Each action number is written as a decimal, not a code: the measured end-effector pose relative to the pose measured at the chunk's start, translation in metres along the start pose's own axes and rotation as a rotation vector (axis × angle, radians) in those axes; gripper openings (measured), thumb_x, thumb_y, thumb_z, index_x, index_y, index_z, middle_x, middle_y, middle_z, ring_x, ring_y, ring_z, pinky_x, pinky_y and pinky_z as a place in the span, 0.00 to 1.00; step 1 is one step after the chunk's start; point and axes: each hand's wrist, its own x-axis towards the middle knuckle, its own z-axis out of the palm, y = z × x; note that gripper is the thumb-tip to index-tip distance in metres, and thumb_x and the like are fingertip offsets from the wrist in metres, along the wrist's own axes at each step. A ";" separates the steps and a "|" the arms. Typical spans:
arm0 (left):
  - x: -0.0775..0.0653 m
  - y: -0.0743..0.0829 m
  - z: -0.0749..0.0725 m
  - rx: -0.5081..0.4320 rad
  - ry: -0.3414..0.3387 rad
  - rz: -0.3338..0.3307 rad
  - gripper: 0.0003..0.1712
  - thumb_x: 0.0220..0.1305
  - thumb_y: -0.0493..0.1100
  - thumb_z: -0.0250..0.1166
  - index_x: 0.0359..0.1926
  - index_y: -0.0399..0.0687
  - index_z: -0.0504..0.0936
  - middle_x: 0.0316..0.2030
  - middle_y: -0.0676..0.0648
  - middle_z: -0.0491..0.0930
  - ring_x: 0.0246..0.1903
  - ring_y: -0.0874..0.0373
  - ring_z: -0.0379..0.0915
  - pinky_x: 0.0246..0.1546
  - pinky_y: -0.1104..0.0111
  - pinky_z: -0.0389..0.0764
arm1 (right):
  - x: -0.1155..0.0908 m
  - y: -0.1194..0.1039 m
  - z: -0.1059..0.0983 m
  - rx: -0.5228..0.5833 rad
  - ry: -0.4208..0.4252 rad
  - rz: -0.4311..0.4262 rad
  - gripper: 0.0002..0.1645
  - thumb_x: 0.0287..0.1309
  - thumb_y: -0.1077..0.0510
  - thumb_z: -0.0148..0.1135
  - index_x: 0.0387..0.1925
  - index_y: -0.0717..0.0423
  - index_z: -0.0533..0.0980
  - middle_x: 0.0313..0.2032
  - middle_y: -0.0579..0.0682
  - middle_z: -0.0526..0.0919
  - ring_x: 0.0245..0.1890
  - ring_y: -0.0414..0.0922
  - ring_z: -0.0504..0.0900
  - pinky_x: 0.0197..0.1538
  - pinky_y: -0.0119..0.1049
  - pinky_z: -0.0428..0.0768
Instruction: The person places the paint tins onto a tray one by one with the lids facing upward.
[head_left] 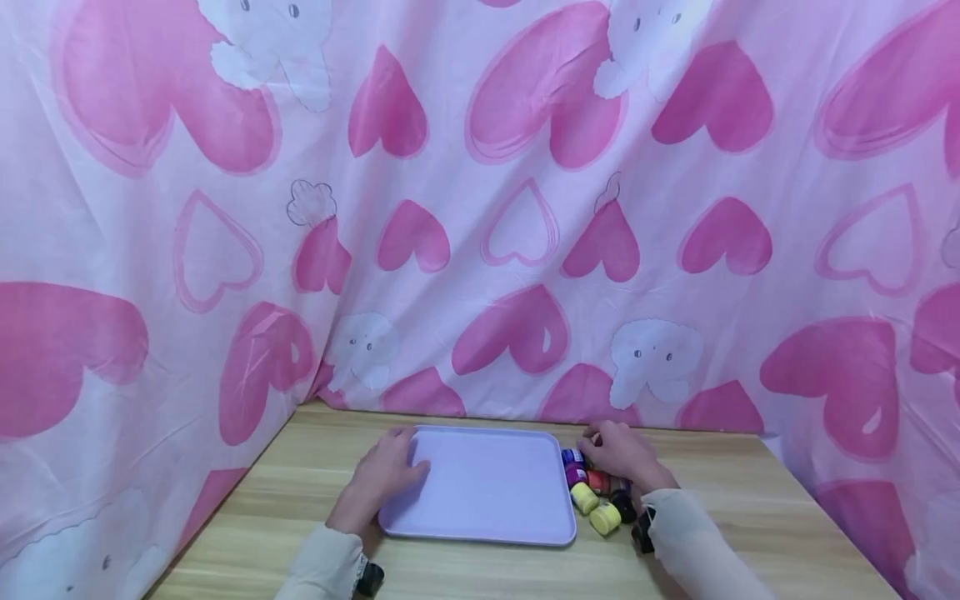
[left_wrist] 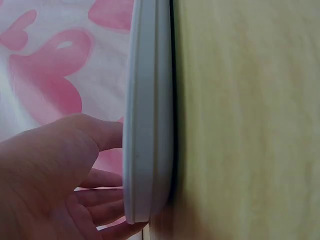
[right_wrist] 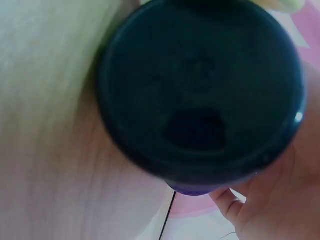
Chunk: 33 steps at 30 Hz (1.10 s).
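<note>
A pale lilac rectangular tray [head_left: 480,487] lies flat on the wooden table. On its left side rests my left hand [head_left: 382,471], fingers spread along the far left corner and thumb over the rim. The left wrist view shows this hand [left_wrist: 65,175] touching the tray's side [left_wrist: 147,115]. My right hand [head_left: 618,452] is bent over the far end of a group of small jars beside the tray. Among them are a blue jar [head_left: 573,457], a purple jar [head_left: 576,474] and yellow jars [head_left: 604,518]. Whether its fingertips hold a jar is hidden.
A black-ended jar [right_wrist: 200,90] fills much of the right wrist view, close to the camera. An orange-red jar [head_left: 597,482] lies in the same group. Behind the table [head_left: 300,492] hangs a pink heart-patterned curtain [head_left: 517,233], which also closes off both sides.
</note>
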 end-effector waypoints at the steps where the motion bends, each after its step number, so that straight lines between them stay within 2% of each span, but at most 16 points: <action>1: -0.001 -0.001 0.001 0.004 0.002 0.002 0.39 0.66 0.48 0.76 0.71 0.33 0.76 0.67 0.29 0.78 0.65 0.32 0.79 0.66 0.39 0.83 | 0.001 0.001 0.001 0.010 -0.006 0.005 0.16 0.73 0.46 0.67 0.52 0.51 0.88 0.44 0.49 0.91 0.39 0.44 0.84 0.50 0.52 0.90; 4: 0.001 -0.007 0.004 0.019 0.022 0.024 0.27 0.64 0.41 0.75 0.59 0.28 0.82 0.56 0.30 0.84 0.54 0.37 0.85 0.59 0.43 0.87 | 0.003 0.003 0.003 0.036 -0.018 0.012 0.14 0.73 0.47 0.68 0.49 0.51 0.89 0.43 0.48 0.90 0.39 0.44 0.83 0.51 0.53 0.90; 5: 0.007 -0.018 0.013 0.032 0.059 0.068 0.20 0.63 0.39 0.74 0.51 0.30 0.85 0.49 0.33 0.86 0.47 0.42 0.86 0.53 0.46 0.90 | 0.003 0.004 0.004 0.046 -0.020 0.015 0.14 0.73 0.47 0.68 0.49 0.51 0.89 0.42 0.47 0.90 0.39 0.44 0.83 0.52 0.53 0.90; 7: 0.020 -0.043 0.031 0.051 0.119 0.152 0.05 0.59 0.34 0.72 0.36 0.38 0.84 0.35 0.41 0.85 0.34 0.51 0.82 0.39 0.54 0.89 | 0.004 0.005 0.004 0.056 -0.021 0.012 0.14 0.73 0.46 0.68 0.48 0.51 0.89 0.41 0.47 0.90 0.39 0.43 0.83 0.52 0.52 0.90; 9: 0.034 -0.065 0.050 0.080 0.168 0.205 0.10 0.51 0.30 0.70 0.25 0.46 0.78 0.24 0.48 0.78 0.26 0.56 0.73 0.27 0.59 0.81 | 0.004 0.007 0.004 0.065 -0.021 0.007 0.15 0.73 0.46 0.69 0.47 0.51 0.89 0.40 0.46 0.90 0.39 0.43 0.82 0.51 0.51 0.90; 11: 0.045 -0.084 0.065 0.101 0.198 0.232 0.15 0.46 0.28 0.69 0.21 0.50 0.74 0.21 0.52 0.73 0.23 0.59 0.67 0.24 0.64 0.74 | 0.005 0.008 0.004 0.068 -0.018 0.009 0.15 0.73 0.45 0.69 0.46 0.51 0.89 0.39 0.45 0.89 0.38 0.43 0.82 0.50 0.50 0.90; 14: 0.044 -0.079 0.060 0.085 0.162 0.165 0.15 0.45 0.27 0.70 0.21 0.49 0.75 0.21 0.52 0.73 0.25 0.57 0.68 0.26 0.65 0.75 | 0.006 0.011 0.005 0.070 -0.016 0.012 0.16 0.72 0.43 0.69 0.46 0.51 0.89 0.38 0.45 0.89 0.39 0.43 0.82 0.50 0.49 0.90; 16: 0.039 -0.075 0.053 0.069 0.159 0.166 0.13 0.48 0.26 0.69 0.23 0.46 0.77 0.23 0.49 0.74 0.26 0.55 0.69 0.27 0.63 0.77 | 0.008 0.011 0.005 0.080 -0.016 0.021 0.16 0.72 0.42 0.70 0.46 0.50 0.89 0.39 0.45 0.89 0.39 0.43 0.83 0.51 0.49 0.90; 21: 0.034 -0.071 0.045 0.029 0.157 0.157 0.09 0.52 0.27 0.68 0.27 0.42 0.79 0.27 0.44 0.77 0.27 0.51 0.71 0.26 0.57 0.78 | 0.010 0.012 0.004 0.127 -0.004 0.035 0.16 0.70 0.42 0.72 0.43 0.50 0.88 0.38 0.46 0.89 0.40 0.45 0.84 0.51 0.47 0.90; 25: 0.033 -0.070 0.044 0.006 0.149 0.123 0.10 0.52 0.26 0.69 0.27 0.44 0.79 0.26 0.46 0.77 0.27 0.53 0.70 0.26 0.59 0.77 | 0.010 0.011 0.003 0.148 0.022 0.038 0.15 0.69 0.43 0.73 0.43 0.50 0.87 0.38 0.47 0.88 0.40 0.45 0.84 0.50 0.46 0.91; 27: 0.029 -0.063 0.037 -0.001 0.148 0.113 0.11 0.52 0.26 0.68 0.27 0.44 0.79 0.27 0.47 0.77 0.27 0.54 0.69 0.25 0.59 0.76 | 0.009 0.011 0.003 0.158 0.036 0.039 0.15 0.68 0.44 0.74 0.43 0.50 0.86 0.38 0.47 0.88 0.39 0.45 0.84 0.49 0.45 0.91; 33: 0.008 -0.023 0.001 -0.043 0.086 0.060 0.06 0.56 0.25 0.68 0.34 0.36 0.83 0.30 0.42 0.80 0.30 0.51 0.71 0.29 0.58 0.79 | 0.002 0.011 0.004 0.197 0.084 0.004 0.14 0.67 0.48 0.76 0.43 0.52 0.83 0.36 0.47 0.87 0.37 0.44 0.83 0.47 0.42 0.91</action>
